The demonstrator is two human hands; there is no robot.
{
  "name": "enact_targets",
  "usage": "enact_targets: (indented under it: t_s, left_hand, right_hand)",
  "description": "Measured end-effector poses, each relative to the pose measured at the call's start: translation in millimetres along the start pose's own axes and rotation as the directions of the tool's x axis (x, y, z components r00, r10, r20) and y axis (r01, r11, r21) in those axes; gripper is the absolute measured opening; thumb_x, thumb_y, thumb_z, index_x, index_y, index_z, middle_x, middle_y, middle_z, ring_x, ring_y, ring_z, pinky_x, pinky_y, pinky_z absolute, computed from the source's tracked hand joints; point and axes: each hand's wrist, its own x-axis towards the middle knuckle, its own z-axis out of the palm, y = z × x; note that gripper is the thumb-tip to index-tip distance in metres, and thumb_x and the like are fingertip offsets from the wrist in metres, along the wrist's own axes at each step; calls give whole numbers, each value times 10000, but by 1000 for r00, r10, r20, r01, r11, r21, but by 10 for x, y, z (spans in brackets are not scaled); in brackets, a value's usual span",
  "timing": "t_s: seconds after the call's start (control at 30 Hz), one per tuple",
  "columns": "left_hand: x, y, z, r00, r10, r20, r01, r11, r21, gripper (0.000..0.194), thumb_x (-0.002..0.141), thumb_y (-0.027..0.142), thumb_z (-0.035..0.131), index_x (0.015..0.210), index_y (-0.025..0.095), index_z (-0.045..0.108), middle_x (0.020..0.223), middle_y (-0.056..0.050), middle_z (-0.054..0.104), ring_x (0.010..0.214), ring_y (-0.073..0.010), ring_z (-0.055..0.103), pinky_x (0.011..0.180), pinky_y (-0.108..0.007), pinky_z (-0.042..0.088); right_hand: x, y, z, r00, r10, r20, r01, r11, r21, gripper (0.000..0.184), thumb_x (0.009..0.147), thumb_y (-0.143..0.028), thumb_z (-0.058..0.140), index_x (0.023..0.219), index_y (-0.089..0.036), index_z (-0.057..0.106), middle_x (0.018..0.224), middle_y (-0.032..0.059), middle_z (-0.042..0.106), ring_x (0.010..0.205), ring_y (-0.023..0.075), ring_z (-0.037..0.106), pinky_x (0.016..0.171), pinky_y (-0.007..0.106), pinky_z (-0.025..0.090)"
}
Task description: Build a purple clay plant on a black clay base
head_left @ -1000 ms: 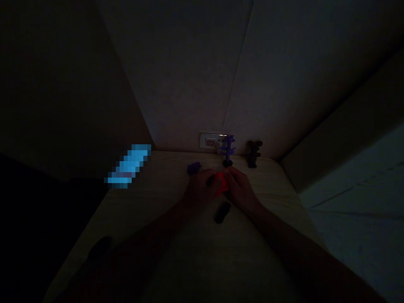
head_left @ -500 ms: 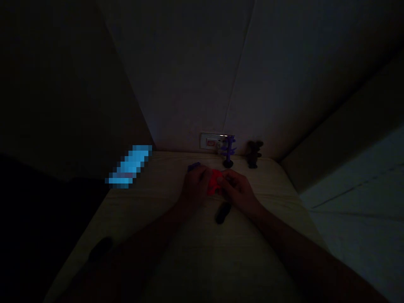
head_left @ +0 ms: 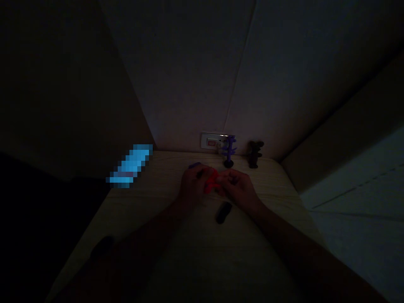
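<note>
Between my hands is a bright red piece [head_left: 211, 182], small and soft-looking; in the dim light its exact kind does not show. My left hand [head_left: 193, 182] grips it from the left, fingers bent round it. From the right, my right hand [head_left: 237, 185] pinches its edge between thumb and fingers. Just behind my left hand lies a purple piece [head_left: 196, 165], partly hidden. A dark oblong piece [head_left: 224, 212] rests on the wooden tabletop [head_left: 202, 252] below my right hand.
Near the wall stand a purple tree-like figure [head_left: 229, 151] on a dark base and a dark brown figure [head_left: 254, 154]. Behind them is a wall switch plate [head_left: 208, 141]. A blurred-out bright screen [head_left: 131, 165] is at left. Another dark object [head_left: 102, 246] lies by my left forearm.
The red piece has shifted slightly left and turned between my fingers, and less of it shows. Both hands keep hold of it. The other objects stay in place.
</note>
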Motion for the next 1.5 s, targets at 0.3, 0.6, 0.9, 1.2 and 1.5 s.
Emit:
enact_targets:
  t_s: [0.3, 0.6, 0.9, 1.2, 1.5]
  left_hand:
    - [23, -43, 20, 990, -104, -92, 98, 993, -70, 619, 910, 700, 561, 560, 189, 571, 513, 12, 513, 495, -117, 452, 510, -271, 379]
    - [30, -38, 34, 993, -46, 106, 45, 999, 8, 337, 843, 473, 708, 952, 157, 751, 751, -34, 708, 654, -160, 614, 624, -277, 473]
    - [28, -76, 0, 989, 25, 144, -44, 991, 126, 316, 921, 456, 586, 805, 180, 685, 737, -36, 703, 700, -183, 633, 683, -306, 468]
    - [39, -47, 0, 993, 106, 53, -116, 967, 228, 465, 1006, 463, 496, 626, 205, 568, 611, 6, 568, 615, -154, 515, 617, -295, 379]
    - [29, -83, 28, 997, 64, 42, -70, 985, 159, 262, 930, 401, 643, 941, 169, 763, 933, -75, 777, 868, -213, 700, 818, -327, 522]
  right_hand:
    - [-27, -18, -51, 995, -103, 11, 104, 992, -65, 378, 815, -565, 823, 776, -193, 767, 626, 29, 726, 545, 142, 636, 538, 261, 492]
    - [67, 44, -88, 978, -121, -172, 131, 990, 49, 380, 770, -565, 861, 890, -223, 745, 719, 6, 732, 617, 144, 646, 592, 262, 506]
    - [55, 85, -103, 995, -36, -97, 30, 998, -57, 414, 718, -593, 871, 745, -202, 738, 636, 28, 728, 555, 146, 623, 546, 265, 463]
    - [74, 88, -79, 995, -52, -86, 56, 997, 51, 418, 765, -603, 834, 746, -214, 680, 648, -8, 665, 574, 135, 577, 565, 270, 444]
    - [66, 44, -91, 993, -27, -111, 10, 989, -147, 280, 706, -450, 871, 785, -199, 777, 739, 23, 759, 634, 170, 639, 614, 295, 490]
